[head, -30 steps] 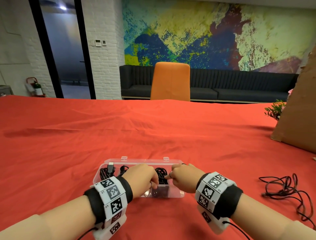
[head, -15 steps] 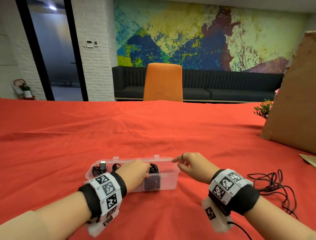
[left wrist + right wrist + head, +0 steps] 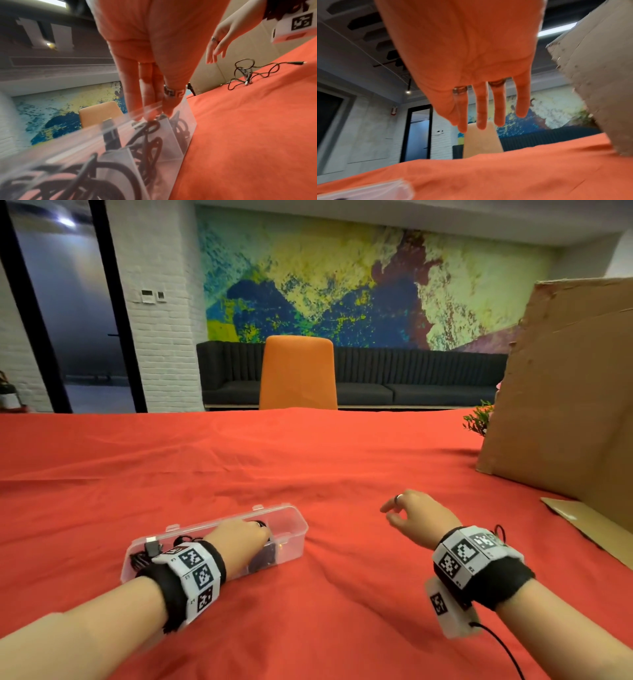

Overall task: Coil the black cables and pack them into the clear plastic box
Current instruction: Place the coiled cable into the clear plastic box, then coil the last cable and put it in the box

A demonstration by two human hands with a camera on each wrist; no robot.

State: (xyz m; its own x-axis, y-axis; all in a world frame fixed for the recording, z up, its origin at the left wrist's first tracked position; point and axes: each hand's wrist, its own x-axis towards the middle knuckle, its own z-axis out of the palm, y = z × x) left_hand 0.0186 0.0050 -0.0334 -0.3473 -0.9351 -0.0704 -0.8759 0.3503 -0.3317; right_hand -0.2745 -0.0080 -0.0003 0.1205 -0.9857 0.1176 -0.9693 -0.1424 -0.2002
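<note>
Left hand (image 3: 239,539) fingers straight in clear box (image 3: 291,529) | right hand (image 3: 418,518) loose, empty | black cables (image 3: 150,146) tangled inside

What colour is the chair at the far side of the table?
Orange; the chair shows best in the head view.

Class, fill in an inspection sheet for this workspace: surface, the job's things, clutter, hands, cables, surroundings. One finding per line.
Surface: red tablecloth, wrinkled.
Job's things: clear plastic box open, coiled black cables inside.
Clutter: cardboard sheet standing at the right; small plant beside it.
Hands: left hand reaches into the box, fingers on the cables; right hand empty, above the cloth.
Cables: loose black cable tangled on the cloth, to the right.
Surroundings: orange chair, dark sofa, painted mural.
</note>
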